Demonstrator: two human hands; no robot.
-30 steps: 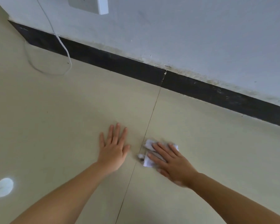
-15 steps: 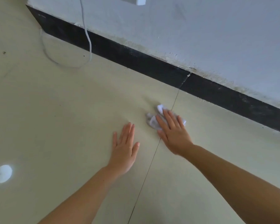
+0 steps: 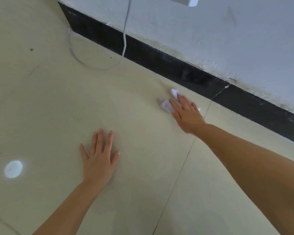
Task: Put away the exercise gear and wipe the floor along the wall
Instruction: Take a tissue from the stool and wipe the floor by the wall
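Right hand: fingers straight, close together, pressing tissue flat on floor; skirting just beyond fingertips.
Left hand: fingers spread, flat on floor.

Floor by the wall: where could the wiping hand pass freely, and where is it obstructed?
Bare tile lies between the left hand and the white cable, and along the black baseboard ahead of the right hand pressing the crumpled wipe. Only the cable loop crowds the floor near the corner.
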